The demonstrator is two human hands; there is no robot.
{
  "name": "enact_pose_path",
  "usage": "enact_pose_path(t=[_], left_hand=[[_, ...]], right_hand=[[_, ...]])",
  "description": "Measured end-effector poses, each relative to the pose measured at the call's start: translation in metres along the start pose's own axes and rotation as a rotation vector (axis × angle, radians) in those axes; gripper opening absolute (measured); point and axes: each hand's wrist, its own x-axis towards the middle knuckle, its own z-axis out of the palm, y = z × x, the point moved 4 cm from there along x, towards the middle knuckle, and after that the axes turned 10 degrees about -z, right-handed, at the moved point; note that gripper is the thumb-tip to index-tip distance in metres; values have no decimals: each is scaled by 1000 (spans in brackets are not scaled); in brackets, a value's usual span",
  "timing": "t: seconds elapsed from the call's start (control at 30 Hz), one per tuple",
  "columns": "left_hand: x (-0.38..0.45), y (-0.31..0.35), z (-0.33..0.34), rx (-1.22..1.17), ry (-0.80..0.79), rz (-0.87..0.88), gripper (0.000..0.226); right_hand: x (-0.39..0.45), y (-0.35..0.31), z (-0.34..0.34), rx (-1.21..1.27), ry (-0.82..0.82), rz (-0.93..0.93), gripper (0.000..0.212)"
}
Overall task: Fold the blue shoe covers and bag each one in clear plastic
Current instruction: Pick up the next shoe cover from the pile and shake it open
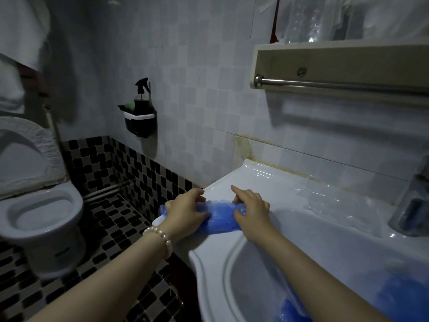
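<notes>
A crumpled blue shoe cover (220, 216) lies on the left rim of the white sink (267, 180). My left hand (185, 214) grips its left end, fingers curled over it. My right hand (251, 210) holds its right end with curled fingers and thumb, the index finger pointing up and away. A sheet of clear plastic (336, 203) lies flat on the sink ledge to the right. More blue shoe covers (399, 296) lie in the basin at the lower right, partly hidden by my right forearm.
A toilet (39, 217) stands at left on the black-and-white tiled floor. A black wall holder with a spray bottle (140, 117) hangs on the wall. A shelf with a metal towel bar (336, 84) sits above the sink. The tap (413, 205) stands at far right.
</notes>
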Motion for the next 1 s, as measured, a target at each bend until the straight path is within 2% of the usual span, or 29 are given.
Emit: enact_pose_path(t=[0.07, 0.23, 0.37, 0.5, 0.63, 0.83, 0.9, 1.0], left_hand=[[-1, 0, 0, -7, -5, 7, 57], [-4, 3, -7, -26, 130, 64, 36], [-9, 9, -4, 88, 94, 165, 29], [-12, 9, -1, 148, 117, 237, 23], [-20, 14, -4, 237, 165, 444, 26], [-26, 27, -3, 491, 171, 648, 15], [-25, 26, -4, 512, 123, 703, 16], [-26, 18, -12, 441, -24, 697, 15]], right_hand=[[1, -2, 1, -28, 45, -34, 53], [-1, -4, 5, -26, 76, -30, 48], [-6, -4, 5, -30, 187, -89, 31], [-12, -2, 1, 21, 304, -103, 27], [-14, -8, -5, -115, 360, -343, 22], [-13, -18, -7, -304, 223, -592, 19], [-11, -17, -8, -253, 119, -572, 19], [-5, -9, -18, -130, -117, -385, 19]])
